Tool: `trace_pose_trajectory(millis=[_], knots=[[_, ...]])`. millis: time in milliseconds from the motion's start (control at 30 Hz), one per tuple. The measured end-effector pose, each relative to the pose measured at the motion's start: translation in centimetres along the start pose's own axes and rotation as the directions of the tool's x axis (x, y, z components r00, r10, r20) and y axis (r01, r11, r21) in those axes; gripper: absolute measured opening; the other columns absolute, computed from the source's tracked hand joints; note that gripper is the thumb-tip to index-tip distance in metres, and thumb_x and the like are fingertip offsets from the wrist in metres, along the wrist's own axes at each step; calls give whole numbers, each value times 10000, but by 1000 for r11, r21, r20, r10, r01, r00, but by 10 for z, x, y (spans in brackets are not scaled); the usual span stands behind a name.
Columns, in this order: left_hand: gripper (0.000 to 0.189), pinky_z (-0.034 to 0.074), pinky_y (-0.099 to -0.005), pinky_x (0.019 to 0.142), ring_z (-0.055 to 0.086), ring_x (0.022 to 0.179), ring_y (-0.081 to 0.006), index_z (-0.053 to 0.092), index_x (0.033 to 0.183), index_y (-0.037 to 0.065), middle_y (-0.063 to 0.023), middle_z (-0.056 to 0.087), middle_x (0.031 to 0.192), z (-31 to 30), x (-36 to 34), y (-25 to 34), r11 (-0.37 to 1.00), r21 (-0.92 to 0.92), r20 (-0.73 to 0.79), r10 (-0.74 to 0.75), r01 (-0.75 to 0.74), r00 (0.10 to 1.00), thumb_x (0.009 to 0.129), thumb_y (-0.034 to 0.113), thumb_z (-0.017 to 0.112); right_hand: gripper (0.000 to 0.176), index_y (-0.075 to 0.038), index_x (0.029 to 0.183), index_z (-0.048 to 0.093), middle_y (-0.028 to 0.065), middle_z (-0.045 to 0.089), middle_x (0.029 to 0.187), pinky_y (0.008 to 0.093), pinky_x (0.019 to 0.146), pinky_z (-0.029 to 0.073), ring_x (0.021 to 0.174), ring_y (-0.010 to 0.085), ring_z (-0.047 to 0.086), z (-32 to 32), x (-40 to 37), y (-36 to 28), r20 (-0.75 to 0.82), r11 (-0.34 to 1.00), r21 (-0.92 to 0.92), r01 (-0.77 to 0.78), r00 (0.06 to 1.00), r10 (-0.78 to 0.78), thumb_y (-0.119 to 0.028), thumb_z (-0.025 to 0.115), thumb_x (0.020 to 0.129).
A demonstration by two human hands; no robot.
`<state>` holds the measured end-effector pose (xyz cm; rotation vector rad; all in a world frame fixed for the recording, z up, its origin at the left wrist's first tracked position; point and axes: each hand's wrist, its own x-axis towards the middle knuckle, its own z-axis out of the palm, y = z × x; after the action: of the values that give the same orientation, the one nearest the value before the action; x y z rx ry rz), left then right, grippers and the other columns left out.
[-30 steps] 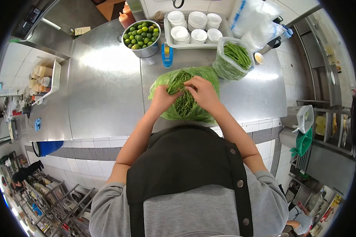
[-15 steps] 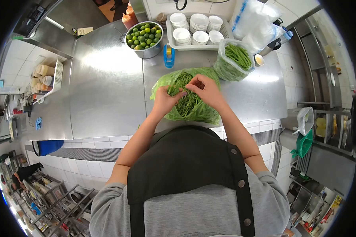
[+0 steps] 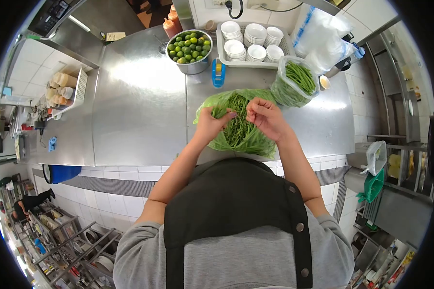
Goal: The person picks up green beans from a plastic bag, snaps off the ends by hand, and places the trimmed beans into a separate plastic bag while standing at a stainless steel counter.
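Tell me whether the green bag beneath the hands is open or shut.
Open. The mouth of the green bag is spread, and thin green stems show inside it, between the left hand and right hand.

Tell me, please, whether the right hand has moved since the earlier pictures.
Yes, the right hand has moved slightly rightward, judged against the blue dispenser, which has stayed put.

no legible text, no readable labels
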<state>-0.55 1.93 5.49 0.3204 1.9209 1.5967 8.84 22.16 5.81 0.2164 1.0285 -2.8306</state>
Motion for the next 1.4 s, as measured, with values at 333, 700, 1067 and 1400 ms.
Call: trace_pose_trajectory(millis=[333, 700, 1067, 1400], knots=[[187, 315, -224, 431, 433, 468, -29, 728, 959, -7, 42, 551, 581, -3, -2, 19, 941, -337, -73, 16, -40, 997, 876, 148, 792, 197, -10, 1014, 713, 20, 714, 894, 271, 779, 507, 828, 91, 633, 22, 3, 36, -186, 652, -744, -148, 983, 10, -143, 759, 876], [206, 301, -234, 436, 400, 462, -46, 710, 1017, -17, 15, 566, 629, -2, 2, 12, 931, -336, -278, 47, -143, 959, 906, 147, 764, 203, 26, 938, 716, 88, 702, 793, 310, 716, 504, 739, 149, 650, 24, -1, 37, -153, 477, -874, -90, 984, -94, -149, 616, 961], [227, 322, -207, 485, 417, 546, -33, 692, 1074, -11, -24, 661, 894, -12, 8, 1, 751, -646, 8, -177, 140, 984, 940, 170, 718, 193, 12, 905, 707, 52, 641, 807, 286, 763, 469, 775, 147, 597, 47, -4, 30, 42, 617, -760, 203, 963, -265, -146, 620, 973], [224, 342, -207, 492, 454, 565, -44, 701, 1057, -10, -2, 635, 799, -10, 5, 2, 883, -386, 194, -207, 269, 959, 929, 174, 716, 187, 4, 853, 649, 73, 609, 796, 337, 708, 454, 752, 176, 580, 56, -8, 68, 224, 540, -807, 241, 970, -98, -150, 613, 952]])
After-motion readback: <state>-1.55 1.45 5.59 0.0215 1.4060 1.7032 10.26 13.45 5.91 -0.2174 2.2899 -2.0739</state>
